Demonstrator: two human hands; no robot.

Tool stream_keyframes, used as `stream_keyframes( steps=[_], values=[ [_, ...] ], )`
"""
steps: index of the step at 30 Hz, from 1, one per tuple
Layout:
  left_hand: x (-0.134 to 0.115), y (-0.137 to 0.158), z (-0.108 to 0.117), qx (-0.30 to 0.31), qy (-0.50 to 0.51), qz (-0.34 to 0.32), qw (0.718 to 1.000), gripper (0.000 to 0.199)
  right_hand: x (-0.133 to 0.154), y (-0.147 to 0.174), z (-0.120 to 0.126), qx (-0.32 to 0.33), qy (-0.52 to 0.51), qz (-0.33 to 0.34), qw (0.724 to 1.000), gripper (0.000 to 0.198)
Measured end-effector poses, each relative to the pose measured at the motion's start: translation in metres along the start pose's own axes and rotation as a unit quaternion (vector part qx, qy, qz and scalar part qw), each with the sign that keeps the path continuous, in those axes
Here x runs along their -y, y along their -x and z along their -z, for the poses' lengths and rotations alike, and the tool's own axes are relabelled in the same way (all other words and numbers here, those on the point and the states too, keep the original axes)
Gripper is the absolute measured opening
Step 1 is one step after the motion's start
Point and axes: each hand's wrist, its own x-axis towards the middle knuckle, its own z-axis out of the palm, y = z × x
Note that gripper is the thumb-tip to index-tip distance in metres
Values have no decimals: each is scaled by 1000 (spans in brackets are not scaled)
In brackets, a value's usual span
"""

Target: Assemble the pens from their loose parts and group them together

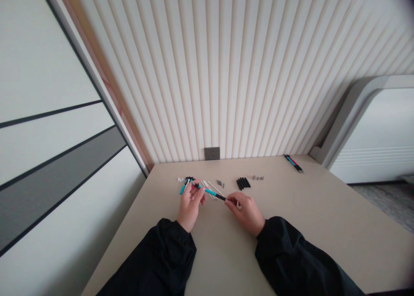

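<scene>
A pen (211, 192) with a blue barrel and black grip slants between my two hands above the table. My left hand (190, 203) is closed around its blue, clip-end part. At the other end, the fingers of my right hand (244, 207) pinch the tip, which they partly hide. Behind my left fingers lie several pen barrels (183, 188), blue and black, partly covered by the hand. Thin white refills (215, 187) lie under and behind the pen. Several black grips (243, 183) sit in a row beyond my right hand.
Small grey parts (220, 182) lie behind the refills, and more grey pieces (258, 177) right of the grips. Small white pieces (180, 179) are at the left. Pens (294, 163) lie at the table's back right. A ribbed wall with a socket (212, 153) borders the table (226, 253).
</scene>
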Motion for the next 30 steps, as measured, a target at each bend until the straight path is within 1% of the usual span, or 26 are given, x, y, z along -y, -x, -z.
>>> stream_keyframes(
  steps=[3, 6, 7, 9, 11, 13, 15, 16, 17, 18, 19, 21, 22, 23, 25, 30],
  values=[
    [0, -1, 0, 18, 6, -1, 1000, 32, 0, -1, 1, -7, 20, 8, 1000, 24],
    [-3, 0, 0, 40, 10, -9, 999, 26, 1, 0, 4, 3, 12, 20, 1000, 33],
    [-4, 0, 0, 51, 10, -13, 999, 24, 2, 0, 5, 14, -2, 17, 1000, 36],
    [-6, 0, 2, 82, 8, -23, 996, 21, 0, 1, 8, 59, -60, -8, 996, 41],
    [-7, 1, 4, 113, 5, -30, 993, 19, -2, 2, 10, 123, -154, -55, 979, 46],
    [-7, 1, 7, 134, 10, -34, 990, 17, -5, 3, 12, 185, -253, -100, 944, 50],
    [-6, 1, 8, 141, 20, -35, 989, 18, -7, 2, 11, 218, -322, -129, 912, 51],
    [-5, 1, 8, 138, 23, -35, 990, 18, -8, 1, 11, 220, -336, -138, 906, 51],
    [-5, 1, 7, 130, 22, -35, 991, 19, -7, 0, 10, 208, -333, -142, 909, 52],
    [-5, 0, 7, 118, 18, -36, 992, 20, -6, -1, 9, 184, -310, -137, 923, 52],
    [-5, 0, 6, 103, 11, -35, 994, 21, -4, -2, 9, 153, -268, -121, 944, 52],
    [-5, -2, 5, 76, -2, -31, 997, 21, -1, -4, 10, 89, -156, -63, 982, 48],
    [-6, -2, 4, 67, -6, -27, 997, 21, 1, -4, 11, 68, -104, -30, 992, 44],
    [-6, -2, 4, 62, -8, -23, 998, 21, 2, -4, 12, 59, -64, -1, 996, 41],
    [-8, -2, 3, 62, -4, -15, 998, 22, 2, -4, 15, 61, -25, 31, 997, 39],
    [-10, 3, 1, 90, 19, -1, 996, 25, 3, -1, 19, 111, -32, 49, 992, 40]
  ],
)
